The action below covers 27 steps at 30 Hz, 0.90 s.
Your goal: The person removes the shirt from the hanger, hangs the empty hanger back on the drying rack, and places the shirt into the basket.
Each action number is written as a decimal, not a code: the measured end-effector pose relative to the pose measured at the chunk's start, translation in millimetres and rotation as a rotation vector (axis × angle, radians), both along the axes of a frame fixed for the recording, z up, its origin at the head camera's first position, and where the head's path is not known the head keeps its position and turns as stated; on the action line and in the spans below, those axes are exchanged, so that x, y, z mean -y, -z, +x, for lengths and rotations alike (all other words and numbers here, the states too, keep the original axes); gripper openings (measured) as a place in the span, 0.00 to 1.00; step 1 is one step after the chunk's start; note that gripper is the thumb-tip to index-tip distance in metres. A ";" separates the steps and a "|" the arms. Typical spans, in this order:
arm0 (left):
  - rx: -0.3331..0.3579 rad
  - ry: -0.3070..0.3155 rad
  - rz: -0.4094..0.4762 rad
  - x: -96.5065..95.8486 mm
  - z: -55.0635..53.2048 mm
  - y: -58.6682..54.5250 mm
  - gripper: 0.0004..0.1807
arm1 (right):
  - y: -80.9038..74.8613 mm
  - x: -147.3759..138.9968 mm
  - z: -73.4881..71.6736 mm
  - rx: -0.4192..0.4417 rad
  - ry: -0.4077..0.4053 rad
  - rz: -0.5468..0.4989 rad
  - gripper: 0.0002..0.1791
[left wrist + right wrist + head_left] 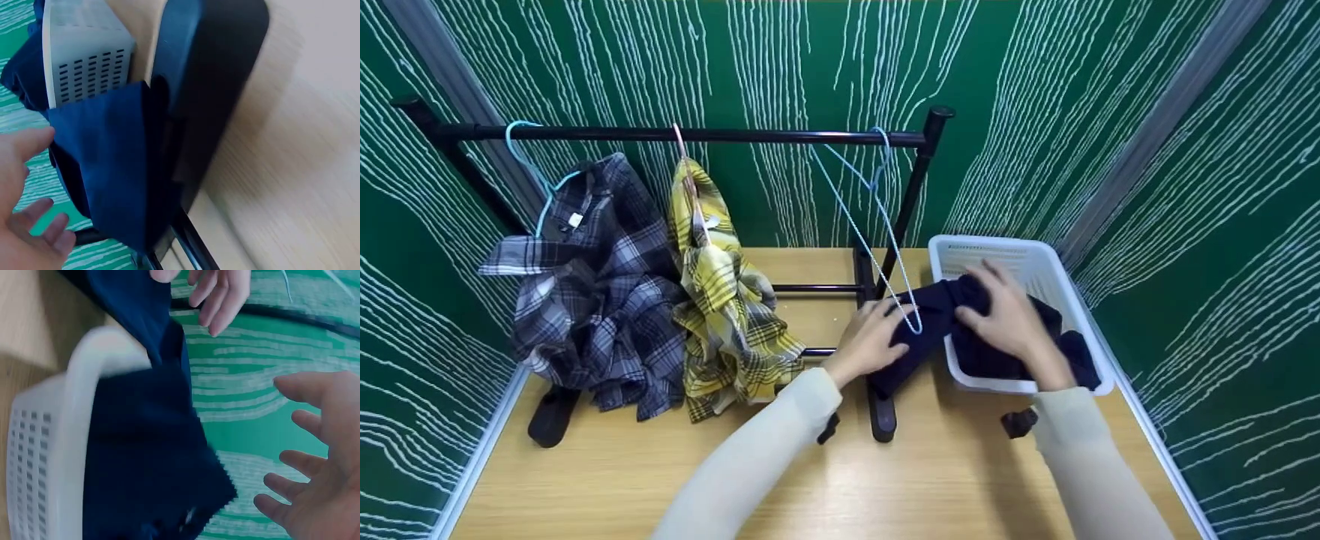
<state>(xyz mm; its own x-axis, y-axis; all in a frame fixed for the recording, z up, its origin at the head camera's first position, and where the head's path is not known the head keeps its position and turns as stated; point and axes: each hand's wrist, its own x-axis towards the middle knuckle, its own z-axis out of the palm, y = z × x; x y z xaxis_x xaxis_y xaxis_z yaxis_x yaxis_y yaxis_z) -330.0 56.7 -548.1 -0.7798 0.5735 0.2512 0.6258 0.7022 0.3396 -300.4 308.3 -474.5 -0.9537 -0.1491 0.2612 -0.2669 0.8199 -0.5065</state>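
Note:
A navy garment (921, 319) stretches out over the left rim of the white basket (997, 385), with more dark cloth inside. Above its left part is my left hand (870, 341), beside the lower end of a light blue hanger (874, 187) on the rack. In the left wrist view its thumb is by the navy cloth (115, 163) and the fingers are loosely bent, apart from the thumb. My right hand (1011, 315) hovers over the basket with spread fingers; the right wrist view shows a gap between that hand (326, 455) and the cloth (146, 433).
A black clothes rack (780, 136) stands on the wooden table (900, 487). On it hang a dark plaid shirt (619, 300) on a blue hanger and a yellow plaid shirt (712, 285) on a pink hanger. Green patterned walls (997, 90) enclose the back and sides.

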 end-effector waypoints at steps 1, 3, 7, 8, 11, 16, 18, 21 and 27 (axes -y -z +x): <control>0.012 -0.021 0.007 4.4 0.8 0.8 0.38 | 2.3 5.2 -0.5 -0.001 -0.013 0.016 0.40; 0.041 -0.061 0.036 11.9 2.1 3.5 0.39 | 7.7 13.5 -1.7 -0.003 -0.033 0.044 0.41; 0.118 -0.139 0.100 21.7 4.4 10.6 0.42 | 21.3 22.5 -5.5 -0.034 -0.058 0.086 0.41; 0.136 -0.153 0.117 23.3 4.8 12.4 0.43 | 24.9 23.7 -6.8 -0.038 -0.062 0.097 0.41; 0.178 -0.180 0.168 26.6 6.4 16.7 0.42 | 36.3 26.1 -10.1 -0.030 -0.068 0.118 0.41; 0.213 -0.193 0.224 28.2 8.3 22.6 0.41 | 53.5 28.5 -11.6 0.040 -0.055 0.106 0.42; 0.220 -0.199 0.229 28.3 8.4 25.9 0.41 | 59.0 29.7 -11.2 0.057 -0.048 0.092 0.42; 0.214 -0.203 0.239 27.8 8.1 32.1 0.40 | 65.9 31.0 -10.7 0.054 -0.034 0.082 0.39; 0.168 -0.188 0.306 26.5 9.6 36.1 0.35 | 73.4 31.8 -10.8 -0.010 0.015 0.085 0.29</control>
